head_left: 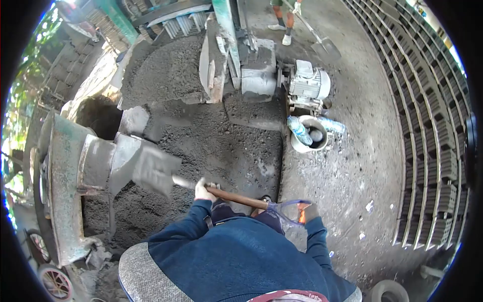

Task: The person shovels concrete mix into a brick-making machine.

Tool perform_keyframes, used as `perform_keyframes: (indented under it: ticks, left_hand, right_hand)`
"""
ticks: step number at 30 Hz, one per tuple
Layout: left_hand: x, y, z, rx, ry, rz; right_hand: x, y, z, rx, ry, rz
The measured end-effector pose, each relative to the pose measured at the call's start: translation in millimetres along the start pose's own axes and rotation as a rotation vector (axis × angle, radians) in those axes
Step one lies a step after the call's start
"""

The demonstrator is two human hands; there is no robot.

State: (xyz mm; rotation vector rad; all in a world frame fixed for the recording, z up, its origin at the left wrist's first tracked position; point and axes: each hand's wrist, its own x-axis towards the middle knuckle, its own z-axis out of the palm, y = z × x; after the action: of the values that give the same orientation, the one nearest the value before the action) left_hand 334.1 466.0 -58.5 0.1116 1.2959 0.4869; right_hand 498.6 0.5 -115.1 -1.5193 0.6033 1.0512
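A shovel (pixel 241 199) with a wooden shaft and a purple-blue D-shaped handle lies across the front of my body. My left hand (pixel 202 191) is wrapped round the lower shaft, close to the metal socket. At the other end, my right hand (pixel 307 212) grips the D-handle, with something orange showing at the fingers. The blade (pixel 155 169) is smeared by motion and points left, beside the grey metal chute (pixel 123 156) of a green-grey machine (pixel 68 171). Under it spreads dark, damp, gravelly mix (pixel 211 143).
A heap of grey mix (pixel 166 70) lies at the back. An electric motor (pixel 309 83) and a bucket (pixel 308 141) with bottles stand right of centre. Beyond, another person (pixel 287 22) holds a shovel (pixel 326 49). Racks of concrete blocks (pixel 427 126) line the right side.
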Motion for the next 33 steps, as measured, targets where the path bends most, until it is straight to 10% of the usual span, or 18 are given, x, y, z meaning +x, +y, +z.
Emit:
perform_keyframes:
  ticks: [8,11,16,18,20,22,33]
  left_hand:
    - [69,-15,-80,0.028,0.231,-0.188]
    - [113,-3,-96,0.024,-0.009,-0.169]
    - [130,56,-74,0.238,-0.146,-0.092]
    - [159,81,-84,0.674,-0.499,0.248]
    - [148,97,-70,0.155,-0.459,-0.211]
    - [114,95,-39,-0.115,-0.147,-0.193]
    - [6,53,22,-0.097,-0.016,-0.652]
  right_hand:
    - [-163,-159,162,-0.372,-0.354,-0.470]
    - [-159,-144,242,-0.516,-0.430,-0.719]
    - [-113,-146,276,-0.396,-0.747,-0.567]
    - [-53,-134,251,-0.455,-0.471,-0.645]
    - [14,-151,219,-0.545,-0.305,-0.368]
    - [73,-159,180,-0.695,-0.061,-0.476]
    - [318,-316,66,-0.985,0.421,-0.478]
